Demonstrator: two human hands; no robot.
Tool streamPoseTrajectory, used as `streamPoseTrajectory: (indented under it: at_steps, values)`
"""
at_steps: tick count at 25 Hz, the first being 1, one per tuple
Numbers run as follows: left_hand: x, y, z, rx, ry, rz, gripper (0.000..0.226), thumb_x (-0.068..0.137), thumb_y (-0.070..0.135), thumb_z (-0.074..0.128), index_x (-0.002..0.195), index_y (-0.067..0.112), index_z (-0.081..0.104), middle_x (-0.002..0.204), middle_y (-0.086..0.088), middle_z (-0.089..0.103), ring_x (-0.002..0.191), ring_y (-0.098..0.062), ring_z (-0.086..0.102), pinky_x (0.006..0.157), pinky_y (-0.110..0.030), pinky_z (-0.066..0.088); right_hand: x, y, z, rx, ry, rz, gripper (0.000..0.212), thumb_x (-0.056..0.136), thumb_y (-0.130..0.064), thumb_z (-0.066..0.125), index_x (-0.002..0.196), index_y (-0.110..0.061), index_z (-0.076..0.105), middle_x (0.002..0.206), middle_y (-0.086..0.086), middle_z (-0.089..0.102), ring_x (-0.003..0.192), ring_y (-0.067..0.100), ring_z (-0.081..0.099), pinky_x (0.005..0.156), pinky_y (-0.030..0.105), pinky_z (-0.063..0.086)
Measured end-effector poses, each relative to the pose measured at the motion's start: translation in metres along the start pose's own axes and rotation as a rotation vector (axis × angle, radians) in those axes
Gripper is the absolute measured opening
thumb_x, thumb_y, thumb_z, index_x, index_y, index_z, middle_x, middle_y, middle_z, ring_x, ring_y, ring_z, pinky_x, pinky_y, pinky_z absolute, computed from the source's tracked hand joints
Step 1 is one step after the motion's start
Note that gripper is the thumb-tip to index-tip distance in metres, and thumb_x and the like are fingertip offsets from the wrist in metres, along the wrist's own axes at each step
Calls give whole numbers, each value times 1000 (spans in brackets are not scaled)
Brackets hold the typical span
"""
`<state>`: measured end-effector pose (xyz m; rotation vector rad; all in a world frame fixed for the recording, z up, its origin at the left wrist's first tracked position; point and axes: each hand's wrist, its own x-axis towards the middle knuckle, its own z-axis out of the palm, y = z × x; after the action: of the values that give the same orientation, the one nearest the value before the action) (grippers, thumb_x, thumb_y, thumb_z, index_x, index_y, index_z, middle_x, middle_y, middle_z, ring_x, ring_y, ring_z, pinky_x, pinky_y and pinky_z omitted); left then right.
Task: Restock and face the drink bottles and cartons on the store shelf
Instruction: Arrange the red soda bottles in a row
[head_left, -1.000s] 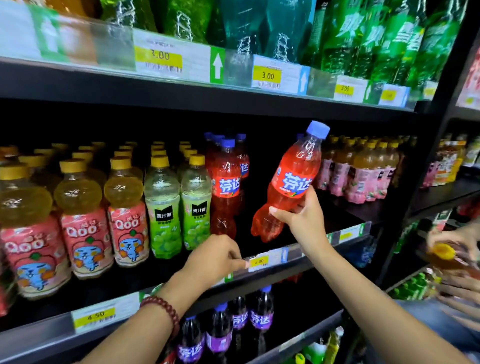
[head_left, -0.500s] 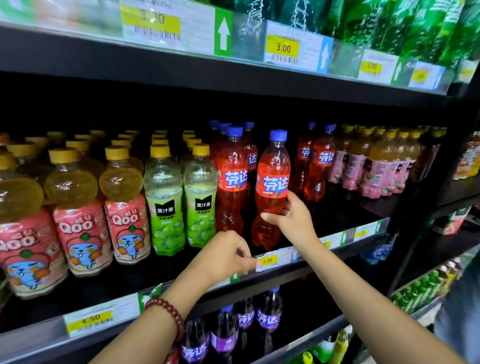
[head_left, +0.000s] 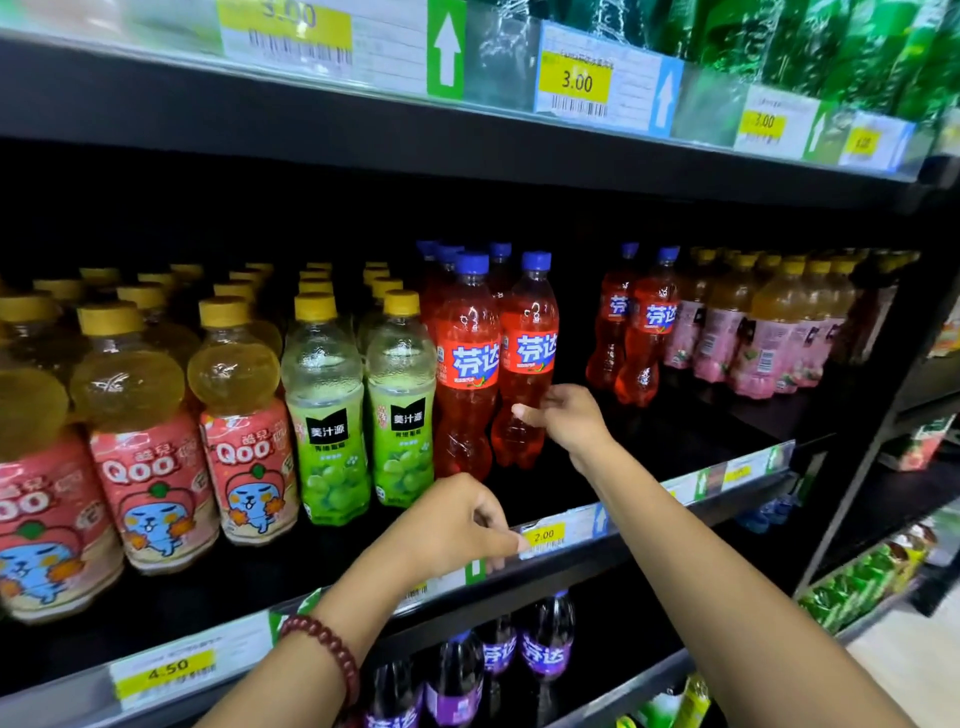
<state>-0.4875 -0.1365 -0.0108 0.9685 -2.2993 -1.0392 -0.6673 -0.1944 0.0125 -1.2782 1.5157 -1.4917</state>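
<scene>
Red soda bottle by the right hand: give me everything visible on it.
The red soda bottle is clear plastic with red drink, a blue cap and a red label bearing white characters. It stands upright at the front of the middle shelf, close beside an identical bottle on its left. The right hand touches its lower waist, fingers loosely curved.

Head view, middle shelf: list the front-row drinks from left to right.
Qoo bottles → green grape juice bottles → red soda bottles by the right hand → empty gap → two more red sodas → pink-labelled bottles.
</scene>
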Motion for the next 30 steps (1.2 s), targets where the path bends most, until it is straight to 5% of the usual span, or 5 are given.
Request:
streamPoseTrajectory:
  at_steps: [2, 6, 23, 27, 30]
  values:
    - [0, 0, 0, 7, 0, -1, 25, 81, 22, 75, 64, 3, 71, 58, -2, 67, 52, -6, 59, 59, -16, 44, 12, 0, 6, -60, -5, -13, 9, 77, 4, 72, 82, -1, 68, 83, 7, 66, 71, 13, 59, 74, 25, 49]
    - [0, 0, 1, 5, 2, -5, 26, 81, 22, 74, 65, 2, 70, 57, 0, 66, 52, -5, 59, 58, -16, 44, 30, -1, 15, -145, 29, -22, 41, 75, 1, 75, 52, -20, 48, 54, -9, 50, 48, 0, 47, 54, 15, 40]
    - [-2, 3, 0, 47, 38, -7, 26, 81, 24, 74, 64, 5, 69, 57, 1, 66, 50, -1, 54, 56, -13, 42, 67, 11, 31, -183, 21, -9, 44, 82, -2, 69, 55, -22, 40, 57, -8, 44, 52, 4, 40, 49, 15, 32]
    - [-4, 5, 3, 156, 71, -6, 27, 81, 28, 73, 59, 14, 67, 52, 7, 62, 47, 3, 51, 52, -11, 36, 61, 13, 25, -180, -34, 12, 9, 83, -11, 71, 82, -12, 62, 90, 9, 64, 80, 19, 59, 72, 24, 46]
    - [0, 11, 5, 277, 100, -6, 26, 79, 31, 72, 62, 12, 68, 51, 8, 57, 49, -1, 49, 52, -16, 37, 53, 18, 4, -227, -57, 65, 57, 82, -23, 74, 128, 0, 51, 121, 15, 58, 99, 20, 53, 77, 26, 43]
